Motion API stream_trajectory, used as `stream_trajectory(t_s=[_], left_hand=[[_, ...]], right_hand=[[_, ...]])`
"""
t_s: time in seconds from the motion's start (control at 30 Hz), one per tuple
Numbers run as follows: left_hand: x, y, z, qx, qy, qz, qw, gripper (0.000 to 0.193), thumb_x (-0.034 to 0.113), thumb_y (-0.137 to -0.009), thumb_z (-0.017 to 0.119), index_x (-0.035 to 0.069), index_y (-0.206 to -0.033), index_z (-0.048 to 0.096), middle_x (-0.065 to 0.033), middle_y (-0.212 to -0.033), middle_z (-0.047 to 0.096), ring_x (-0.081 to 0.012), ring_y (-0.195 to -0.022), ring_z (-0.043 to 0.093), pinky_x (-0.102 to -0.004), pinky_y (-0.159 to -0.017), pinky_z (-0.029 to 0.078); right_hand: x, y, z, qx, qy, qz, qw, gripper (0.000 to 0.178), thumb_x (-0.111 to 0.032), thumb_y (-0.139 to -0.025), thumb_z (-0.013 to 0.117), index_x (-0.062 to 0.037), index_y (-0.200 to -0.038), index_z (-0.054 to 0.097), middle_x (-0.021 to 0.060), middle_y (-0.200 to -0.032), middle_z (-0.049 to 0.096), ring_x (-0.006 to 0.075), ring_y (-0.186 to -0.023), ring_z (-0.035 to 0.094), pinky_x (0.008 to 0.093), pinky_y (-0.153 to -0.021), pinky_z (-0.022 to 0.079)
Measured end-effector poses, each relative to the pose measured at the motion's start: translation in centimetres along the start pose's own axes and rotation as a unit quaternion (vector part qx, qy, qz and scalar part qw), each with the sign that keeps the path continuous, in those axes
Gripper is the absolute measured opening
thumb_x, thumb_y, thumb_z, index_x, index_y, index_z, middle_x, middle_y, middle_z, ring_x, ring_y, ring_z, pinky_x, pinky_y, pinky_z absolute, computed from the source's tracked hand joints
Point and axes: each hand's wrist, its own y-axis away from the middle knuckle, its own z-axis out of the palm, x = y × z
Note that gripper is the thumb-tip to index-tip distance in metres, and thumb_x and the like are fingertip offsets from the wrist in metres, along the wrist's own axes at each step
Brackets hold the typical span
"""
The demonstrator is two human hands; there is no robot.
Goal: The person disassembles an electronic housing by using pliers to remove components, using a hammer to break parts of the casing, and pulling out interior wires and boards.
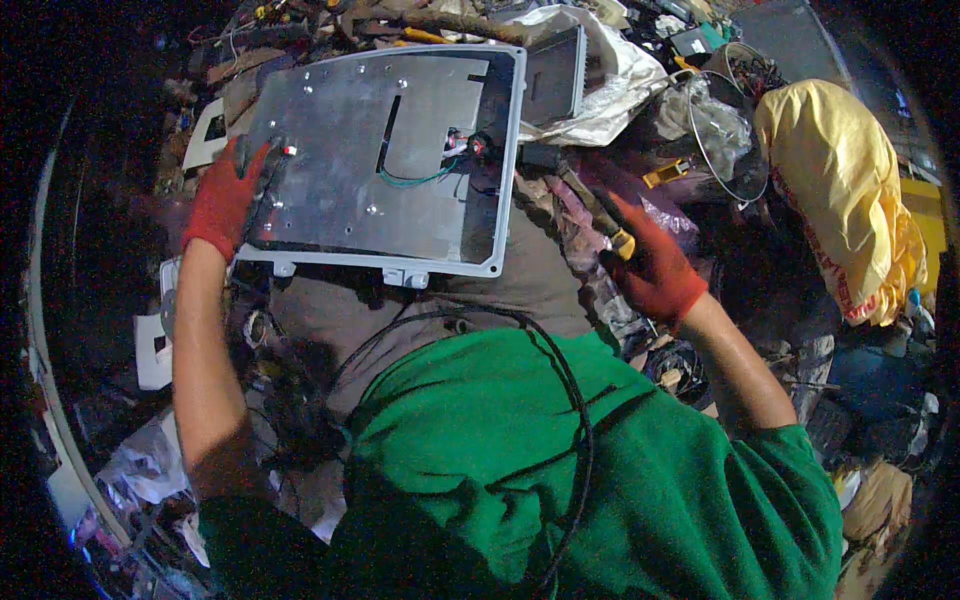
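A shallow grey enclosure lies tilted over my lap, with a bare metal plate filling most of its inside. Thin green and other coloured wires come out near the plate's right end. My left hand, in a red glove, grips the enclosure's left edge, fingers over the plate. My right hand, also gloved in red, is closed round the yellow-and-black handle of a hammer. The hammer's dark head is beside the enclosure's right side, in shadow; whether they touch I cannot tell.
A black cable curves across my green shirt. Behind the enclosure are another grey casing and a white sack. To the right stand a wire-rimmed container and a yellow sack. Mixed scrap surrounds me.
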Motion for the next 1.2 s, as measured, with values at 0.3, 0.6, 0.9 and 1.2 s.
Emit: stream_trajectory(t_s=[0.3, 0.6, 0.9, 1.2], left_hand=[[1.9, 2.5, -2.1, 0.003, -0.036, -0.025, 0.999, 0.072, 0.054, -0.086, 0.057, -0.003, -0.129, 0.047, -0.0285, -0.115, 0.059, -0.0406, -0.107, 0.058, -0.044, -0.092, 0.045], [2.1, 5.0, 1.5, 0.048, 0.043, -0.042, 0.997, 0.066, 0.049, -0.092, 0.05, -0.002, -0.134, 0.041, -0.0274, -0.128, 0.051, -0.0403, -0.121, 0.048, -0.0436, -0.101, 0.038], [5.4, 7.3, 1.4, 0.091, 0.099, -0.119, 0.984, 0.066, 0.047, -0.093, 0.049, -0.003, -0.135, 0.039, -0.0284, -0.131, 0.048, -0.0402, -0.122, 0.047, -0.0427, -0.102, 0.037], [6.5, 7.1, 0.4, 0.074, 0.088, -0.134, 0.984, 0.066, 0.044, -0.093, 0.05, -0.006, -0.135, 0.039, -0.0272, -0.132, 0.048, -0.04, -0.123, 0.046, -0.0418, -0.103, 0.037]], right_hand=[[-6.5, 3.1, -2.8, 0.031, -0.184, 0.106, 0.977, 0.068, -0.014, -0.084, 0.066, -0.0045, -0.142, 0.034, 0.0184, -0.133, 0.049, 0.0272, -0.121, 0.049, 0.0372, -0.104, 0.037], [-16.7, -10.1, 2.7, 0.093, 0.241, -0.139, 0.956, 0.053, -0.024, -0.075, 0.068, -0.005, -0.123, 0.052, 0.0185, -0.098, 0.056, 0.034, -0.089, 0.059, 0.0444, -0.074, 0.049], [-12.8, -9.5, -1.3, 0.202, 0.065, -0.168, 0.963, 0.041, -0.009, -0.077, 0.067, -0.0005, -0.116, 0.055, 0.0189, -0.107, 0.061, 0.0321, -0.096, 0.062, 0.0382, -0.082, 0.049], [-3.0, -10.5, -2.2, 0.048, -0.35, 0.222, 0.909, 0.045, -0.045, -0.094, 0.051, -0.0035, -0.111, 0.059, 0.0078, -0.084, 0.066, 0.0165, -0.061, 0.061, 0.0313, -0.051, 0.05]])
